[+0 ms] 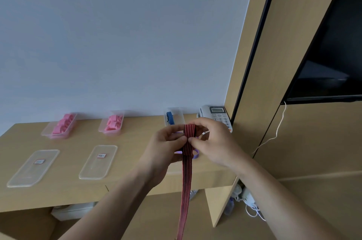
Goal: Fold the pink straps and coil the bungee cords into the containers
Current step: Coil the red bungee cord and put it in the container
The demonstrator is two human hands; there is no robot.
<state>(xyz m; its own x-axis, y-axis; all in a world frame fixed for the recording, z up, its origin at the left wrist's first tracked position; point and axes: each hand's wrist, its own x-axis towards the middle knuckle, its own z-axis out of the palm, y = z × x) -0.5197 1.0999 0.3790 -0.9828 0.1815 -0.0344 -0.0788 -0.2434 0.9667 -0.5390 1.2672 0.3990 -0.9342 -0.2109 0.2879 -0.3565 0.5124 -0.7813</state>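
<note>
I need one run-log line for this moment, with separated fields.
step: coil red-black bungee cord | left hand: pinches cord | right hand: pinches cord | cord tail: hangs down

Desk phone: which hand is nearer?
Right. The right hand sits just in front of the desk phone, overlapping its lower edge in view; the left hand is farther left, across the striped cord both hands pinch.

Red-and-black striped bungee cord (186, 171), pink straps (63, 124), blue-striped cord (170, 118), purple band (195, 154), tan desk (137, 141)
</note>
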